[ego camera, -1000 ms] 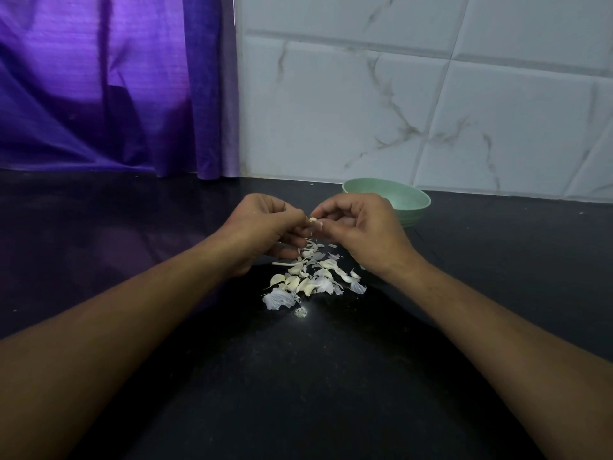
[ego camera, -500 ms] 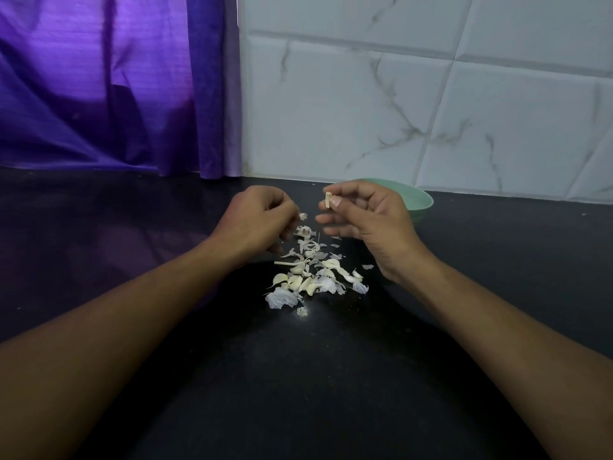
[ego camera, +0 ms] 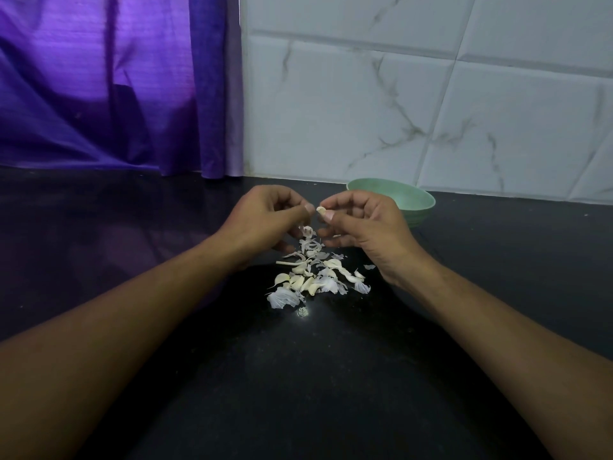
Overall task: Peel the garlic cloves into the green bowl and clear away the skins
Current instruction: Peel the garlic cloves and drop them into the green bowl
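On the black stone bench point(ego camera: 298, 376), the pile of white garlic cloves and papery skins point(ego camera: 313, 277) lies nearest you. Just beyond the pile, your right hand point(ego camera: 361, 227) pinches a small pale garlic clove point(ego camera: 320, 210); your left hand point(ego camera: 265, 220) has fingers curled together beside it. The round pale green bowl point(ego camera: 408, 199) sits beyond the pile, to its right.

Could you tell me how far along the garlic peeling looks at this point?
Partly done: loose skins already litter the counter. In hand: the right hand pinches a clove, left hand close beside it. Left: several cloves lie among the skins, uncleared. The green bowl's contents are hidden.
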The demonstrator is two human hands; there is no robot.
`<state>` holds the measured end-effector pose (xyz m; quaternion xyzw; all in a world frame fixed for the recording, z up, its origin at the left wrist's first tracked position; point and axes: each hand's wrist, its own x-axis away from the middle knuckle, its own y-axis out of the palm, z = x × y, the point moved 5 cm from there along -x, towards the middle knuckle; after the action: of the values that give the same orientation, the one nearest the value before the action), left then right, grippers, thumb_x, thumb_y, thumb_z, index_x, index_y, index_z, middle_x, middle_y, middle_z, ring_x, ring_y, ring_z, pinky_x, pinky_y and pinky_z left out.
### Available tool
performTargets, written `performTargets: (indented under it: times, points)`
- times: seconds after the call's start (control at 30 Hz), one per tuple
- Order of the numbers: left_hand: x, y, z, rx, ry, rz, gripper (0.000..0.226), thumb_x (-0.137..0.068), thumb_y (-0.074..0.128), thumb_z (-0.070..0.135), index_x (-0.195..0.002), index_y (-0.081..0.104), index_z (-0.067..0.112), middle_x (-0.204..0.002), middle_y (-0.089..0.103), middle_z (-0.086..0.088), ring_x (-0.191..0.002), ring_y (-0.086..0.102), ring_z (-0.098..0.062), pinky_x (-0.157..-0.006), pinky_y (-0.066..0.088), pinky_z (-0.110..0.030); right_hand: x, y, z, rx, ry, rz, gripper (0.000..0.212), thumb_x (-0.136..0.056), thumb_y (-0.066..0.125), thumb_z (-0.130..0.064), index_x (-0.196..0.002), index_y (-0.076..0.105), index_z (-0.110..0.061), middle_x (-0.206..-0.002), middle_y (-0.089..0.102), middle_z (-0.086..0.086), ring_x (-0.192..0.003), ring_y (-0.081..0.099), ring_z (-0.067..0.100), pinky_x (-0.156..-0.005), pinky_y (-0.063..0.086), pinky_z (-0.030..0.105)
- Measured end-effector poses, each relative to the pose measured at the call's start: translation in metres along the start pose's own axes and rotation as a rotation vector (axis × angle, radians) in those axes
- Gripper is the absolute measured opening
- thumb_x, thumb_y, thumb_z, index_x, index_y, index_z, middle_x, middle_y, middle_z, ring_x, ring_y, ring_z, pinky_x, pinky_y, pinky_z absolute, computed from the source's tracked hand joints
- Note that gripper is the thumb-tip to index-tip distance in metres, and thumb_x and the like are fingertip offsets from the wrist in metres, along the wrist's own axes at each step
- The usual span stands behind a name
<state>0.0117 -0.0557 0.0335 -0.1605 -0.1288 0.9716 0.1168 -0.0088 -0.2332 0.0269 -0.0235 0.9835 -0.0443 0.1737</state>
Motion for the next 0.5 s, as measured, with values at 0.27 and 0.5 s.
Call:
performTargets:
  times: [0.27,0.5]
  points:
    - [0.0001,0.0034,-0.0024,0.179,-0.091,-0.066,0.016,-0.091,0.077,0.020,-0.093,0.075,0.004,-0.079,0.074,-0.006,-0.066,0.067,-0.008,-0.051,0.056,-0.023,0.0002,0.0017,-0.0021,-0.015,-0.017,-0.026,0.012,-0.092,0.072,0.000,-0.103,0.069,0.000,-0.086,0.075,0.018,-0.077,0.075,0.026,-0.075,0.064,0.042]
    - [0.0016,0.0030,-0.0005,0.173,-0.097,-0.080,0.009,-0.094,0.074,0.015,-0.094,0.076,0.006,-0.088,0.076,-0.010,-0.071,0.070,-0.010,-0.054,0.058,-0.025,-0.0002,-0.0006,-0.0031,-0.004,-0.026,-0.018,0.014,-0.093,0.072,0.001,-0.106,0.069,0.003,-0.092,0.076,0.024,-0.082,0.076,0.031,-0.074,0.065,0.040]
